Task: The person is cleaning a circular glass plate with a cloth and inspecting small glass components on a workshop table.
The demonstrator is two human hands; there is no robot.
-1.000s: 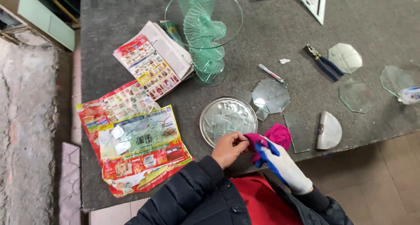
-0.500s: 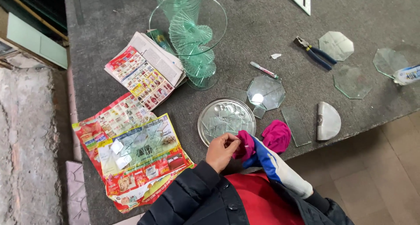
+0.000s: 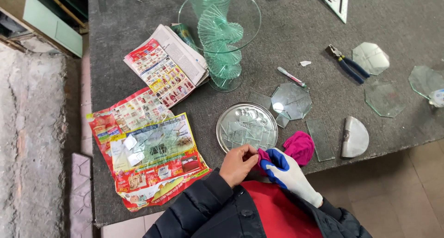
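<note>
Drawn closer together since half a second ago: bare left hand (image 3: 238, 164) and gloved right hand (image 3: 282, 171), both now meeting at the table edge just below the round metal tray (image 3: 222, 127). Left fingers pinched on the blue fingertip of the white glove, right hand half curled, holding nothing else that shows. Pink cloth (image 3: 299, 147) bunched just right of the hands, touching the glove. Small glass squares lying in the tray. Just beyond, an octagonal glass piece (image 3: 291, 100) and a rectangular glass strip (image 3: 320, 139). Farther out, spiral glass stand (image 3: 221, 43), flyers (image 3: 148, 150) on the left, pliers (image 3: 347, 64) on the right
</note>
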